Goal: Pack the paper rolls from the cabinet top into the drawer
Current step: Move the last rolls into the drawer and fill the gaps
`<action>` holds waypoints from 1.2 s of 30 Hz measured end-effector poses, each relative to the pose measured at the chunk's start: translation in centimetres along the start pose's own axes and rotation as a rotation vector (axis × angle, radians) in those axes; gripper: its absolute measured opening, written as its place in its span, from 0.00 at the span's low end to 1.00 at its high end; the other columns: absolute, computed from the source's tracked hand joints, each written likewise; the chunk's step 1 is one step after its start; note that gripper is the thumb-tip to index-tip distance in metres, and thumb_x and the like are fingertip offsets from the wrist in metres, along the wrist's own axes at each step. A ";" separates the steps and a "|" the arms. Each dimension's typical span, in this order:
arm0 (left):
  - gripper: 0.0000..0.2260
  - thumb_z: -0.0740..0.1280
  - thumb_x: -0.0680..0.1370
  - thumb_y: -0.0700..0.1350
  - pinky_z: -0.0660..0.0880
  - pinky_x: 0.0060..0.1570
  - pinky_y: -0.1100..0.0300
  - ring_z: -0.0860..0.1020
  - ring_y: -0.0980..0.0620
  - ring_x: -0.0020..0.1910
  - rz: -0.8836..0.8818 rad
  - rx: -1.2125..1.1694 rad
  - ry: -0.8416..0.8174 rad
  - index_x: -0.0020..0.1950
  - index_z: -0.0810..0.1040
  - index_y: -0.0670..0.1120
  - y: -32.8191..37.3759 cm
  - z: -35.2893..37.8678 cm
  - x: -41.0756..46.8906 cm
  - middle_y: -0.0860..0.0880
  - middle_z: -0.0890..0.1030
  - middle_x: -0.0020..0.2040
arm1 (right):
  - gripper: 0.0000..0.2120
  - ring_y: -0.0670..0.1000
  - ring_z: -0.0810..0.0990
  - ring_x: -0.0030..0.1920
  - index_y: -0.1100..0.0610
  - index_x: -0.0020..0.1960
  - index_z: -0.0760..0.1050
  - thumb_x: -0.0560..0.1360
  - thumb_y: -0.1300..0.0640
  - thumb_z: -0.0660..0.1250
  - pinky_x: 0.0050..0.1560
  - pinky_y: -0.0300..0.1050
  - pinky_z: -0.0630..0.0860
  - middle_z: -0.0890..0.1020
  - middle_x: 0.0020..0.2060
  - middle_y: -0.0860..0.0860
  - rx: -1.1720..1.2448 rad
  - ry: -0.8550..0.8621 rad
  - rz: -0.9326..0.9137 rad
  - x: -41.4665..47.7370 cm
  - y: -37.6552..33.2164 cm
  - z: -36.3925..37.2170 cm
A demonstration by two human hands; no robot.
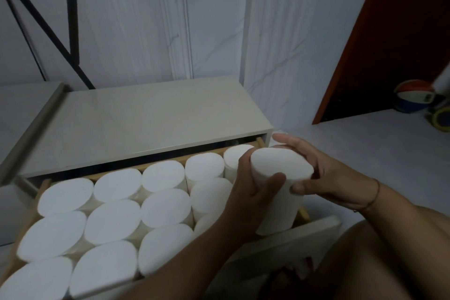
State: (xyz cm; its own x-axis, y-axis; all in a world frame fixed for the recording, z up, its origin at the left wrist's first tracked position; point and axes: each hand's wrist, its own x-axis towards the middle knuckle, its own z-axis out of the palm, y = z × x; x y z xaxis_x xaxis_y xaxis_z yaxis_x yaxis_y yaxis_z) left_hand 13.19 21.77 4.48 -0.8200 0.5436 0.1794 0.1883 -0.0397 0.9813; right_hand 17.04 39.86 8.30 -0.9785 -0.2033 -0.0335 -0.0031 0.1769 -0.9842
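A white paper roll (280,178) stands upright at the right end of the open drawer (314,229), gripped by both hands. My left hand (250,192) wraps its near left side, thumb across the front. From the right, my right hand (316,165) curls round the roll. Several white rolls (114,221) stand packed on end in rows across the drawer. The grey cabinet top (146,124) shows no rolls on it.
A marbled white wall rises behind the cabinet. A black metal frame (73,19) leans at the upper left. At the right are a dark red door (389,44) and a striped ball (414,100) on the pale floor. My knee (379,263) is at the lower right.
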 end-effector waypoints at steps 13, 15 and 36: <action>0.38 0.64 0.68 0.69 0.76 0.55 0.61 0.71 0.58 0.60 -0.040 0.085 0.127 0.71 0.52 0.57 -0.3 2.1 -1.0 0.58 0.66 0.64 | 0.19 0.46 0.80 0.52 0.45 0.63 0.70 0.73 0.49 0.67 0.46 0.34 0.78 0.75 0.58 0.45 0.156 0.242 0.092 0.7 -0.1 1.2; 0.36 0.64 0.70 0.66 0.74 0.53 0.65 0.70 0.57 0.59 -0.040 0.076 0.148 0.71 0.52 0.55 -0.1 2.1 -0.5 0.56 0.66 0.64 | 0.16 0.48 0.79 0.53 0.44 0.62 0.71 0.74 0.49 0.63 0.44 0.34 0.78 0.76 0.56 0.45 0.140 0.273 0.119 1.3 -0.5 1.3; 0.39 0.61 0.66 0.68 0.78 0.46 0.67 0.73 0.59 0.58 0.019 0.025 0.123 0.72 0.51 0.56 -0.3 2.5 -0.7 0.55 0.66 0.65 | 0.15 0.50 0.76 0.54 0.42 0.58 0.75 0.76 0.43 0.55 0.52 0.43 0.78 0.75 0.57 0.47 0.036 0.410 0.010 0.9 -1.2 1.7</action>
State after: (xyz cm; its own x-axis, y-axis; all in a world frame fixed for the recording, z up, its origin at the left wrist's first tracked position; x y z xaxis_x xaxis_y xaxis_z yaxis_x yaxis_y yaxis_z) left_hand 15.07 23.43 3.92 -0.8762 0.4356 0.2063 0.2161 -0.0275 0.9760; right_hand 16.56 37.83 9.14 -0.9796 0.2000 0.0217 0.0069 0.1413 -0.9899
